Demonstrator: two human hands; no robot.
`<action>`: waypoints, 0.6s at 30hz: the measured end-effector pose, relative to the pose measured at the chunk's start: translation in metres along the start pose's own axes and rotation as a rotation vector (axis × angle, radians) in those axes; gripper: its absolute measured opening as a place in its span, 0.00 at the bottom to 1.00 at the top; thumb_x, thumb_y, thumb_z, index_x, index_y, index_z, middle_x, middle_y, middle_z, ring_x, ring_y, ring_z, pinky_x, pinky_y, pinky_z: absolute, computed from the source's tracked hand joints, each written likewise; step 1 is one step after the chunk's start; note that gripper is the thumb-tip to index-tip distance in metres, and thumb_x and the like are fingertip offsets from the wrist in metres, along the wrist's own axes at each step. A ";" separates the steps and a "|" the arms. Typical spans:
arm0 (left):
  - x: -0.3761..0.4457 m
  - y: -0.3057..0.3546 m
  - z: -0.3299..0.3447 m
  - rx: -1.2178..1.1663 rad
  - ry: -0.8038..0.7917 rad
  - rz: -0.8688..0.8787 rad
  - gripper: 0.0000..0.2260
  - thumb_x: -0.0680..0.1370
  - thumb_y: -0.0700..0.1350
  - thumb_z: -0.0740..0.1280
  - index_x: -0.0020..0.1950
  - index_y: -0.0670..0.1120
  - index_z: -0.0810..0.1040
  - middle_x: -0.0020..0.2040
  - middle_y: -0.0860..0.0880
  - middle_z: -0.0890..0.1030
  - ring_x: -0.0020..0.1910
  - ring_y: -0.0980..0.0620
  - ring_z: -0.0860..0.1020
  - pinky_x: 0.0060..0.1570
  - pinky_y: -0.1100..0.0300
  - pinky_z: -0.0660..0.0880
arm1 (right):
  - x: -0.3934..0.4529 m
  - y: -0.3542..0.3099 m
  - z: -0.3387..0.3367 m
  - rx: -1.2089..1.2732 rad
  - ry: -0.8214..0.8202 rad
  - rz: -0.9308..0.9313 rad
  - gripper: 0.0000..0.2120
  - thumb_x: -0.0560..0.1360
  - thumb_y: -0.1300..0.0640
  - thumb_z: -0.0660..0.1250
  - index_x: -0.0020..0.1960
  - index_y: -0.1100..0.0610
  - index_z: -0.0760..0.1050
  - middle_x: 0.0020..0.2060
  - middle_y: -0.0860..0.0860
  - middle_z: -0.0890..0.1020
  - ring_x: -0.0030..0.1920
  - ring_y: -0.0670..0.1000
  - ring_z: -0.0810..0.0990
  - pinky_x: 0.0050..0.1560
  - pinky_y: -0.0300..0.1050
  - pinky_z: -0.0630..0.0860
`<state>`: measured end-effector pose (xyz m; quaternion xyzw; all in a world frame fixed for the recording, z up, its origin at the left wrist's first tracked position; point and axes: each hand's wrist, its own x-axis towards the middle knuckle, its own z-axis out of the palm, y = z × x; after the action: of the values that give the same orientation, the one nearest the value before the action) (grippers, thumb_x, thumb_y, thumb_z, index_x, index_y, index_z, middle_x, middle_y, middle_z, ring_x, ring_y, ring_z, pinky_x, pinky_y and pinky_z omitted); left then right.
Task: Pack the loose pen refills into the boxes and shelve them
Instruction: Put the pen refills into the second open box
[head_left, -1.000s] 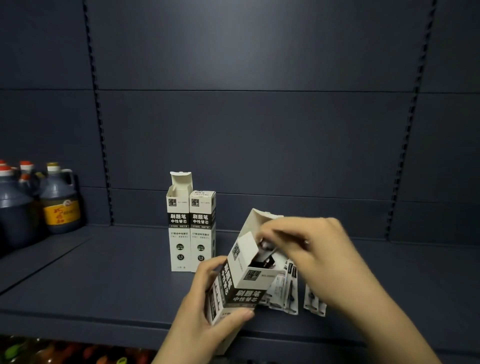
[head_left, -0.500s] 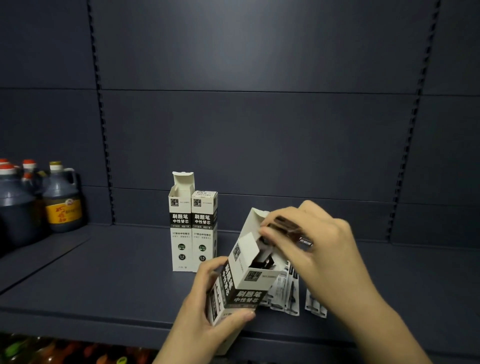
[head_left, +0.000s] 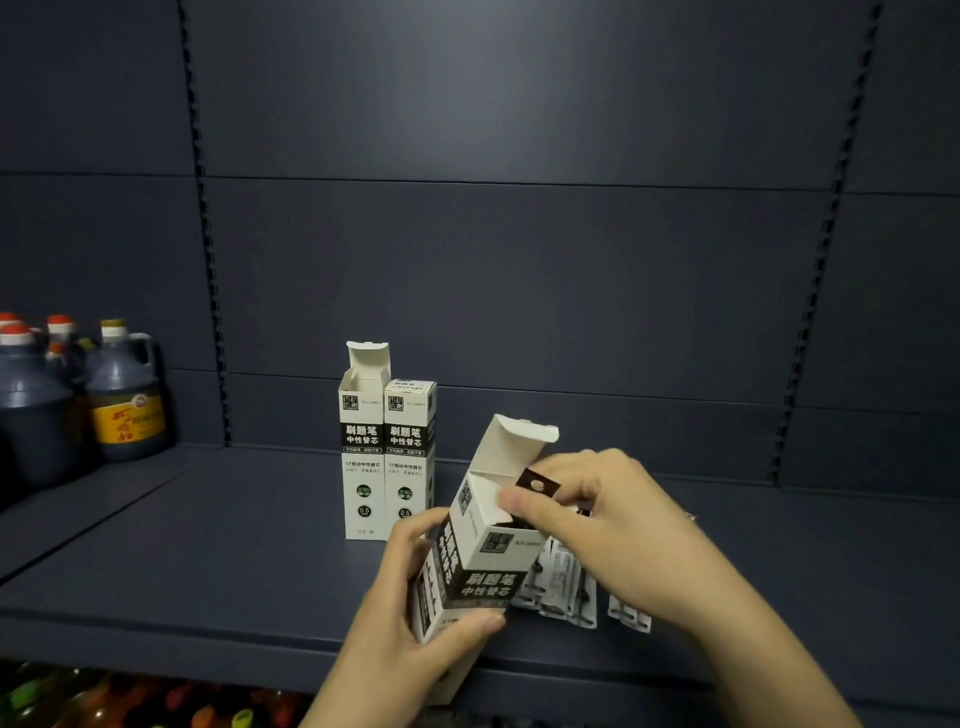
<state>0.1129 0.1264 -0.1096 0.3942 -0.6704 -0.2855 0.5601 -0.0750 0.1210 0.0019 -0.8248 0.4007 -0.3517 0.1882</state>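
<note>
L hand was wrapped round the lower body of the open box, thumb across the printed front, other fingers behind the far side, box tilted w/ its mouth toward the R fingers. R hand was at the mouth: thumb and forefinger clamped on the dark header of a refill pack, whose lower part was already down inside the opening; remaining R fingers curled loosely behind.

Risks, as judged:
- Side flap sat right under the R thumb tip. If the pack went in skewed it could've caught that flap and folded it inward, jamming the mouth.
- Dark stuff already showed inside, just below the R fingertips, so box looked part full. Forcing another pack might've bent it or split a seam.
- L grip was low on a tall tilted box; a hard push from above could've levered it out of the L fingers onto the shelf.
- Loose packs lay flat directly beneath the R palm and wrist, some near the shelf edge. A dropped wrist could've swept them off.

Beyond the L knuckles stood two more boxes touching side by side, one w/ lid up, one closed. A wide L elbow swing might've toppled them. Sauce bottles sat far L, well apart.
</note>
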 end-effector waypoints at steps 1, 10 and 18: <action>0.000 0.000 0.001 -0.001 0.004 -0.001 0.31 0.65 0.51 0.78 0.63 0.65 0.69 0.60 0.57 0.81 0.59 0.53 0.81 0.60 0.53 0.77 | -0.001 0.000 0.000 -0.059 -0.034 -0.017 0.25 0.78 0.39 0.58 0.31 0.56 0.75 0.42 0.45 0.82 0.44 0.46 0.77 0.54 0.44 0.71; 0.001 -0.001 0.001 -0.014 0.019 0.005 0.30 0.64 0.51 0.77 0.62 0.66 0.70 0.59 0.56 0.81 0.59 0.53 0.82 0.59 0.56 0.78 | -0.003 -0.004 0.009 -0.217 -0.072 -0.144 0.24 0.82 0.38 0.46 0.42 0.53 0.71 0.39 0.47 0.77 0.44 0.46 0.76 0.51 0.53 0.74; -0.004 0.001 0.001 -0.021 0.022 -0.015 0.31 0.64 0.53 0.77 0.62 0.67 0.69 0.59 0.59 0.81 0.58 0.56 0.82 0.58 0.62 0.78 | -0.016 0.002 0.003 0.179 0.222 -0.180 0.05 0.75 0.53 0.71 0.43 0.53 0.77 0.37 0.47 0.86 0.39 0.59 0.82 0.43 0.55 0.77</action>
<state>0.1117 0.1302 -0.1115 0.3962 -0.6582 -0.2924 0.5695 -0.0813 0.1325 -0.0082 -0.7935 0.3105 -0.4903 0.1834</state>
